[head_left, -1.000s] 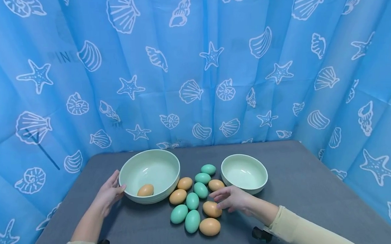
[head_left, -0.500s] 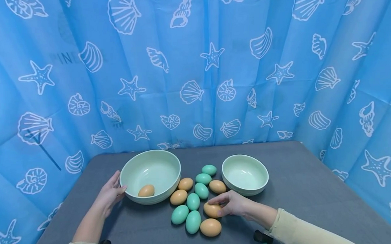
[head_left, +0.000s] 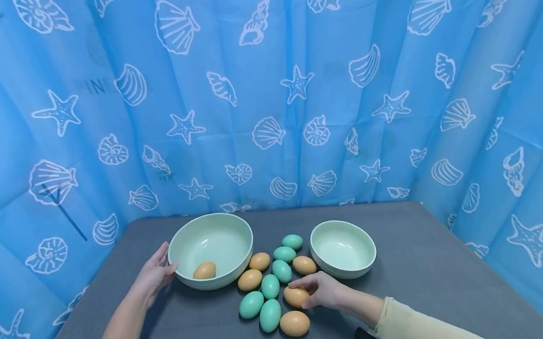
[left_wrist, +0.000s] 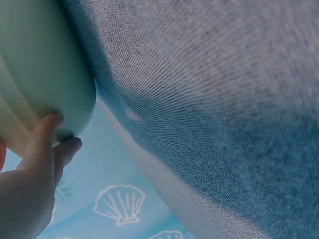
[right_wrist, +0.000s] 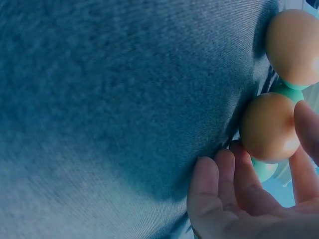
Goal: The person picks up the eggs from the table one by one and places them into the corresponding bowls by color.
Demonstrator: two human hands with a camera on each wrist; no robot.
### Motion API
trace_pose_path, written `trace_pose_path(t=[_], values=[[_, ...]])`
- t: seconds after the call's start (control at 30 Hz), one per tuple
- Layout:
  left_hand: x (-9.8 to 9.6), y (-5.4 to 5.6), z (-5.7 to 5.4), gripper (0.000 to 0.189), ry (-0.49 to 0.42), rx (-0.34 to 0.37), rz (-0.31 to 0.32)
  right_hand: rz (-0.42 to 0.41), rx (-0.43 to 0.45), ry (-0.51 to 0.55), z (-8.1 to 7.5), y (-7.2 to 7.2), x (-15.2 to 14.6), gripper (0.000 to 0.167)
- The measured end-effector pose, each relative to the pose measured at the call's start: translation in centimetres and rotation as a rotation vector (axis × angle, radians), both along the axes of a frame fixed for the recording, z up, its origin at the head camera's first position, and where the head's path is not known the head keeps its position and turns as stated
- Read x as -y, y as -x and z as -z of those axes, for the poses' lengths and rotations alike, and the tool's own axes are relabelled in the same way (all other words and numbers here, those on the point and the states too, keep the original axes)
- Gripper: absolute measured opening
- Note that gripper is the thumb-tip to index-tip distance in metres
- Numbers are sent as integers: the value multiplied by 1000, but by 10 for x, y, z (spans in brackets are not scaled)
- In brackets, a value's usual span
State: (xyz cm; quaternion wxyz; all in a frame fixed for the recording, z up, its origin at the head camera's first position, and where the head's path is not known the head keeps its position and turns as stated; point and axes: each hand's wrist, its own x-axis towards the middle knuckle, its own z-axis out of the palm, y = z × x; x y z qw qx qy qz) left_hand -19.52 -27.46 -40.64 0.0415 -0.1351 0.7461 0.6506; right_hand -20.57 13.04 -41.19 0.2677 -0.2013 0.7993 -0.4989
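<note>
My right hand (head_left: 326, 290) pinches a brown egg (head_left: 296, 298) between thumb and fingers; the egg lies among the others on the table. In the right wrist view the thumb touches one side of that brown egg (right_wrist: 269, 127), and fingers lie on the other. My left hand (head_left: 151, 276) rests against the outer left side of the large pale green bowl (head_left: 213, 236), thumb near the rim. The left wrist view shows its fingertips (left_wrist: 50, 122) touching the outer wall. One brown egg (head_left: 204, 270) lies inside that bowl.
A smaller pale green bowl (head_left: 343, 249) stands right of the eggs. Several green eggs (head_left: 270, 315) and brown eggs (head_left: 295, 324) lie close together between the bowls. The grey table (head_left: 205, 321) ends at a blue seashell-patterned curtain (head_left: 269, 99).
My right hand has come down from just over the brown egg, with fingers apart, and taken it between thumb and fingers. My left hand stays at the large bowl. The view has tilted slightly.
</note>
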Motion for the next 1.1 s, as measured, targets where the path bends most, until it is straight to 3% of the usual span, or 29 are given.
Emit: trace_pose_path(t=[0.37,1.1], values=[[1,-1,1,74,-6,3,12,26,13,-7,0,1,1,42],[0,-2,2,74,4,-23,10,-4,71,74,-33,4,5,46]])
